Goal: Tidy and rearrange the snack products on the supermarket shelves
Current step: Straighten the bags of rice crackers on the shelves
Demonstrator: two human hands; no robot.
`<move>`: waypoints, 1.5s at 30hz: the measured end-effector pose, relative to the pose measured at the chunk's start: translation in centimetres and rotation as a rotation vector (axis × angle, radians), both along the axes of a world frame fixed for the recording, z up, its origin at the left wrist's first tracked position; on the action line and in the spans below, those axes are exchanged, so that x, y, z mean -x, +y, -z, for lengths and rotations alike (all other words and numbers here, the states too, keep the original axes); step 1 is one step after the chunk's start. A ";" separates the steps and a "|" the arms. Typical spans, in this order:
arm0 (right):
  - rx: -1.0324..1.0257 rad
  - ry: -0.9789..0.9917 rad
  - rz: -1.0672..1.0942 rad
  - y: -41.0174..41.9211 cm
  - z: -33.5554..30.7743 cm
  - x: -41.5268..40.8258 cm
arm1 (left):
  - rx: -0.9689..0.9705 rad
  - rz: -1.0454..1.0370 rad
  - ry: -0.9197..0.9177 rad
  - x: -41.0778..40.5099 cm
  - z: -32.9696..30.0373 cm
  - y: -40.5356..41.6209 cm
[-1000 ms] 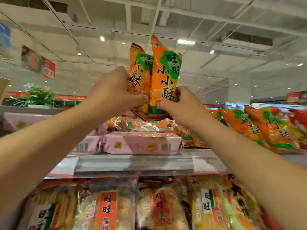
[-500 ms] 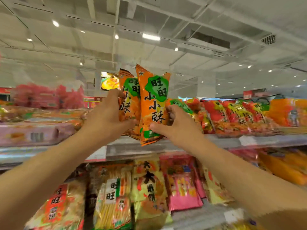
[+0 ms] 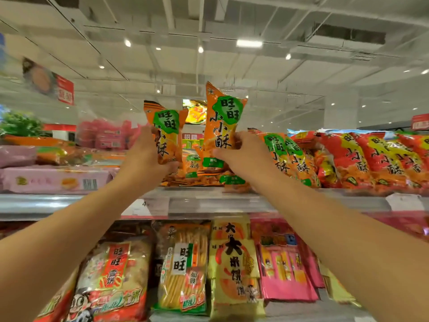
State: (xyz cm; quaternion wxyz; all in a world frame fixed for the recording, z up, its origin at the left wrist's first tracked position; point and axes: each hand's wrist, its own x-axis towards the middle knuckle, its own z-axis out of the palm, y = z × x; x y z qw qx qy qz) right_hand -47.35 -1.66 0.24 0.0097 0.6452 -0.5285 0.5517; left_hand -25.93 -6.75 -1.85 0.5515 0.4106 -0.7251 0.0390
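Left hand [image 3: 148,156]: grips crinkled orange foil snack bag [image 3: 166,133], frame centre. Right hand [image 3: 241,156]: grips taller matching orange bag [image 3: 221,122], upright above grey metal shelf [image 3: 209,202].

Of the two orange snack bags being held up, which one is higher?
The orange-and-green snack bag in the right hand. Its top rises clearly above the matching bag gripped by the left hand.

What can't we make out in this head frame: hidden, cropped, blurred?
- Left hand: fingertips hidden behind its orange bag.
- Right hand: lower part of its orange bag covered.
- Price tag on the shelf rail: print too small.
- Pink packs, far left: blurred.
- Red bags: row cut off by the right edge.
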 end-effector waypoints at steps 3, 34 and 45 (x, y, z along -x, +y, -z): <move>-0.090 0.099 0.049 -1.9 0.6 -1.9 | -0.073 -0.021 -0.077 -0.4 0.5 -0.9; 0.226 0.764 0.344 0.7 15.9 0.7 | 0.364 -0.424 -0.378 -0.5 10.9 0.7; 0.190 0.665 0.385 0.8 17.8 -0.8 | 0.110 -0.459 -0.465 -1.4 14.1 3.3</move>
